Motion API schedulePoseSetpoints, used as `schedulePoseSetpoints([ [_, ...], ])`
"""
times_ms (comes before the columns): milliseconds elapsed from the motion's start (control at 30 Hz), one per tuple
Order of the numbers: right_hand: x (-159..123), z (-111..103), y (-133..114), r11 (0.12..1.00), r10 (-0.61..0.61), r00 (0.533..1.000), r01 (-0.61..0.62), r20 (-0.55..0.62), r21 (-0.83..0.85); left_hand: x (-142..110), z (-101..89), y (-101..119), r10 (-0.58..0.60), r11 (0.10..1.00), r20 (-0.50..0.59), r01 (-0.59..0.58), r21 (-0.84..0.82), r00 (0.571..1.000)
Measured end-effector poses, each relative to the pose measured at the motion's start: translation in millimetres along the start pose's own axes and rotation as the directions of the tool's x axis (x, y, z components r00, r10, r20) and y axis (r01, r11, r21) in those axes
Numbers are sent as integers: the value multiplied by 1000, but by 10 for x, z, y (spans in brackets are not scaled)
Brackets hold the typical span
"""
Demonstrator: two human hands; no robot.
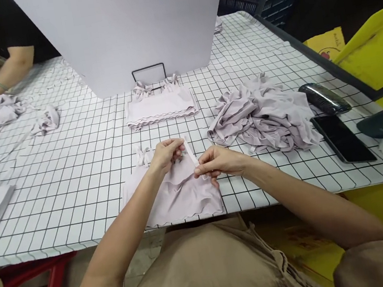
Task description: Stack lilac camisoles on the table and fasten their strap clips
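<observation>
At near edge of white, black-gridded tablecloth (86,185): thin pale-pink fabric garment (182,202), rumpled. Left hand (165,156) and right hand (220,160) slightly apart, pinching narrow white fabric band (190,152) between them. Advisable: light, even tension, band untwisted, garment smoothed.

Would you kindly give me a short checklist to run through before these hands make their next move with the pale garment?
1. Left hand gripping the white strap at its far end: ok.
2. Right hand gripping the strap nearer the body: ok.
3. Pale garment smooth: not ok, it shows creases below the hands.
4. Folded stack apart from both hands: ok, it lies beyond them.
5. Loose pile sorted: not ok, it is a crumpled heap.
6. Strap stitching sound: cannot tell, too small.
</observation>
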State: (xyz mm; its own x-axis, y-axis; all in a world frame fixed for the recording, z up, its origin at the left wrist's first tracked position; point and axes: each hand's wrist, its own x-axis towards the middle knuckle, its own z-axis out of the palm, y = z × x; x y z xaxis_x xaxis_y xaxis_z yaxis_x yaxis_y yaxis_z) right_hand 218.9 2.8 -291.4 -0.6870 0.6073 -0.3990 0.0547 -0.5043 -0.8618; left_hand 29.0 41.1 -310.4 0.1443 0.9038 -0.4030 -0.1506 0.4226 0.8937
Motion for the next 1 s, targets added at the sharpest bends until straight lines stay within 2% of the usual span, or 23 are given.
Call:
schedulePoseSetpoints([
  [100,14,24,-21,990,-62,992,75,-109,123,-168,-49,-3,2,1000,53,-2,-9,999],
  [200,46,28,-22,976,-96,976,131,-197,172,-422,-104,-58,46,999,88,-46,-5,995],
  [333,88,71,20,965,-187,944,229,-272,130,-674,-88,-177,31,999,95,-33,18,995],
  [467,120,145,48,955,-253,910,289,-328,63,-733,-1,-236,75,997,24,-75,-14,997],
  [567,118,182,44,955,-257,903,291,-346,49,-720,43,-237,82,995,8,-81,-52,997],
  [700,66,242,46,956,-264,901,292,-343,33,-766,67,-260,66,989,49,-59,-135,997],
  [767,26,277,60,957,-240,909,281,-340,76,-844,65,-290,64,986,78,-51,-157,995],
  [900,-8,290,88,948,-146,938,224,-315,226,-1053,30,-340,16,996,92,-8,-85,996],
  [1000,60,232,60,939,-133,931,228,-339,256,-1129,-20,-321,15,999,48,-13,-46,999],
])
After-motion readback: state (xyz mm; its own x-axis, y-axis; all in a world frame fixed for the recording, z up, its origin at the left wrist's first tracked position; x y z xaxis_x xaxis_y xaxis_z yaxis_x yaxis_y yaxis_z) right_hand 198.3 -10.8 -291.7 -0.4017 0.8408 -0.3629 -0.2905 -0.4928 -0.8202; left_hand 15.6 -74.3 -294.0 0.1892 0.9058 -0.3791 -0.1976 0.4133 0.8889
